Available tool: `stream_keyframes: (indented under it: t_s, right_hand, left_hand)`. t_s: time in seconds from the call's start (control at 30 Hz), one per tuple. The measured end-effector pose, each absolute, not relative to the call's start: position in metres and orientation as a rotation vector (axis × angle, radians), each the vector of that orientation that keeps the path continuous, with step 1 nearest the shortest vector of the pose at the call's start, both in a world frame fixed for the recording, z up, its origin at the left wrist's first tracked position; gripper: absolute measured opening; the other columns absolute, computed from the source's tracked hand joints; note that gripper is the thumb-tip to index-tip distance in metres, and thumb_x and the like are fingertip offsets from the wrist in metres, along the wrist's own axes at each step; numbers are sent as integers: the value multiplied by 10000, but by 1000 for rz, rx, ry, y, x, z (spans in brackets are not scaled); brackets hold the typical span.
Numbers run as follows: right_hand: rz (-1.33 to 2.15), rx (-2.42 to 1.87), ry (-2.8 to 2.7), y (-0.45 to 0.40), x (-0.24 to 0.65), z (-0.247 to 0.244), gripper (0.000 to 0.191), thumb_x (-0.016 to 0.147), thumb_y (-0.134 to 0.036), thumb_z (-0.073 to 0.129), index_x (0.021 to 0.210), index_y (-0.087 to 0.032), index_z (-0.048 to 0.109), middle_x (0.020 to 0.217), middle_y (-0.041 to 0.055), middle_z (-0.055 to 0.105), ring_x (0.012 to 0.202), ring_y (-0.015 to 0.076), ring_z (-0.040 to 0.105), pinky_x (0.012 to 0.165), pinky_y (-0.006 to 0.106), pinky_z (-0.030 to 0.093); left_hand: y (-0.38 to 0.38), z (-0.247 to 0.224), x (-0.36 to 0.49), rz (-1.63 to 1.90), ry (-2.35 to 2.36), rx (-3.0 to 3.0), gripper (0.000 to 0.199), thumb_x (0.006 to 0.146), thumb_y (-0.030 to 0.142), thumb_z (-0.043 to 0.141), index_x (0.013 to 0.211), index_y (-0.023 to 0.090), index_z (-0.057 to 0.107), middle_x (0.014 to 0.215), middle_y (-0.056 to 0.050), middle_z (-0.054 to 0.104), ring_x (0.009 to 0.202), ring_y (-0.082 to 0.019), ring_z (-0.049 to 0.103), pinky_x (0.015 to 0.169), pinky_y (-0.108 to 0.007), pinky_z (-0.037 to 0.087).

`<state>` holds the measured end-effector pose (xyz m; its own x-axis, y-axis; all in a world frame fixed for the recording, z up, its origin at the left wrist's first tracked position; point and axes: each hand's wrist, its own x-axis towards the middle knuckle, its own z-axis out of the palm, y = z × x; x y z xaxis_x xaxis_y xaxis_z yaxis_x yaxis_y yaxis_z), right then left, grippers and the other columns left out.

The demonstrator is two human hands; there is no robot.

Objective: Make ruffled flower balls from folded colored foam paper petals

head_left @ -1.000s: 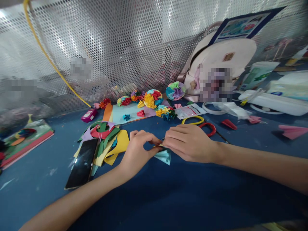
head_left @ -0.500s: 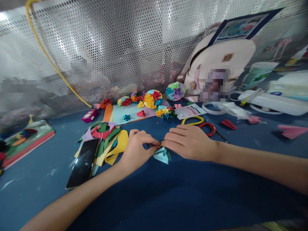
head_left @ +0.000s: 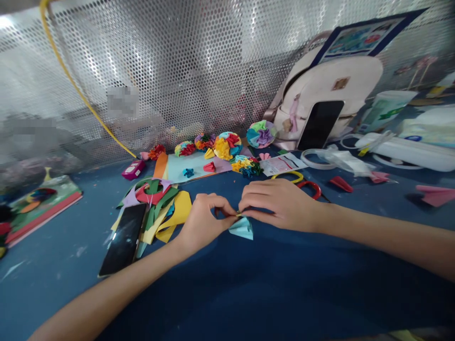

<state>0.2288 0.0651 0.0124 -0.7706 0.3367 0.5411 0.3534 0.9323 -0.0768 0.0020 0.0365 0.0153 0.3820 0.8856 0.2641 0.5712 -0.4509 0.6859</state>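
Note:
My left hand point(head_left: 208, 218) and my right hand point(head_left: 279, 206) meet over the blue table point(head_left: 227, 284). Thumb and fingers of each hand pinch the narrow yellowish tip of a pleated light-blue paper piece point(head_left: 242, 229). Its fanned end hangs below the fingertips, toward me. What the tip is made of is too small to make out. To the left of my left hand lie ring-shaped colored paper scraps point(head_left: 177, 210) and a dark phone point(head_left: 124, 237). Just beyond my right hand are scissors with a yellow and a red handle loop point(head_left: 310, 188), partly hidden by that hand.
Behind the hands sit several ruffled paper flowers point(head_left: 227, 145) and a light-blue sheet point(head_left: 181, 166). A magenta box point(head_left: 133, 169) is at left. A white backpack point(head_left: 330, 87) with a phone point(head_left: 322, 124) leaning on it stands before the perforated metal panel point(head_left: 199, 61). Pink folded paper point(head_left: 435, 194) lies right.
My right hand's fingers have lifted and opened slightly around the tip, showing more of it. The light-blue paper has turned a little. The view has shifted slightly.

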Motion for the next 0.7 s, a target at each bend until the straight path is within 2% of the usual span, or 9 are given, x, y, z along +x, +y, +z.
stream_keyframes:
  t_s: [0.23,0.33,0.5,0.7]
  right_hand:
    - [-185,-544,-2528,60,224,10,323,1110,-305,420,928,-183,657,830,22,683,774,156,615,667,281,406]
    - [-163,-558,-2479,59,225,10,309,1101,-294,436,904,-182,645,801,16,654,717,147,590,631,274,384]
    - [-6,-605,-2437,63,227,9,228,1064,-246,492,903,-189,642,826,15,657,728,138,612,634,255,392]
    - [134,-612,-2474,63,227,7,200,1041,-228,521,875,-192,628,803,8,647,673,124,578,584,245,352]
  left_hand:
    - [31,17,4,879,1309,2374,223,788,101,839,669,218,692,682,67,728,691,-137,583,861,-385,367]
    - [30,19,4,893,1300,2418,196,827,135,842,722,218,700,729,66,740,731,-140,602,879,-383,337]
    - [31,16,5,859,1328,2346,191,788,184,898,853,239,727,871,60,768,825,-166,625,862,-370,311]
    - [32,12,7,866,1312,2246,196,777,117,889,799,232,732,759,78,736,738,-142,609,837,-358,318]
